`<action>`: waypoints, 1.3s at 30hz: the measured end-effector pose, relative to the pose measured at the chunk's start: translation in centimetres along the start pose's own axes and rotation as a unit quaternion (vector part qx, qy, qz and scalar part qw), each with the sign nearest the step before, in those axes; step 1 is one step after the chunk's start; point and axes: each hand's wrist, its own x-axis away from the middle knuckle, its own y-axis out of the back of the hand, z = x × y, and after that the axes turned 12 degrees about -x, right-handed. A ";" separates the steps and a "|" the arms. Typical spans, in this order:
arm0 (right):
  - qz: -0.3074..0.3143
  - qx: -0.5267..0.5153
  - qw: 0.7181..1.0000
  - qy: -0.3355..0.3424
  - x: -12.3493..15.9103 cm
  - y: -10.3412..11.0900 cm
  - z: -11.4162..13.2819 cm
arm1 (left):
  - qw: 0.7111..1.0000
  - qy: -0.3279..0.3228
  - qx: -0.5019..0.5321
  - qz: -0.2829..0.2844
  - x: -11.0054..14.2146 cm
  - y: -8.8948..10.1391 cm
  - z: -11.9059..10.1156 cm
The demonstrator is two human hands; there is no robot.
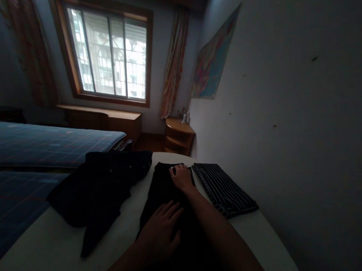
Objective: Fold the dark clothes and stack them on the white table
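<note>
A long black garment (pixel 191 233) lies lengthwise down the middle of a round pale table; it is too dark to make out its kind. My left hand (pixel 160 227) rests flat on its near left part, palm down with fingers spread. Farther away, my right hand (pixel 181 176) is at the garment's far end, its fingers bent and closed on the cloth near the edge. A small white spot shows at those fingertips. To the right lies a folded black garment with white stripes (pixel 223 188). Left of my hands is a dark buttoned garment (pixel 105 192), spread unevenly.
The pale table (pixel 269 241) has a curved edge, and the dark buttoned garment hangs toward its left side. Beyond it stands a bed with a blue checked mattress (pixel 53 145). A wall (pixel 289 157) is close on the right; a wooden corner shelf (pixel 180 127) stands behind.
</note>
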 end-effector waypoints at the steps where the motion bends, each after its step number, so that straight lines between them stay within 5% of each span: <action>1: 0.001 -0.007 1.000 0.014 -0.3 -0.1 0.6 | 1.000 -0.003 0.000 -0.001 0.0 0.0 0.0; 11: 0.082 -0.020 0.996 0.029 -4.6 -2.6 4.1 | 0.999 -0.042 0.003 -0.014 0.0 -0.4 0.3; 24: 0.137 -0.091 0.985 -0.043 -7.4 -4.1 4.2 | 0.998 -0.066 -0.003 0.019 0.0 0.2 0.3; 33: 0.094 -0.107 0.983 0.116 -4.7 -2.9 3.4 | 0.998 -0.054 -0.008 0.019 0.1 0.0 0.4; 36: 0.158 -0.085 0.958 0.222 -3.7 -2.7 2.6 | 0.998 -0.048 -0.013 0.028 0.0 -0.1 0.5; 39: 0.212 -0.049 0.944 0.249 -3.0 -2.7 1.6 | 0.998 -0.041 -0.022 0.042 -0.1 -0.1 0.4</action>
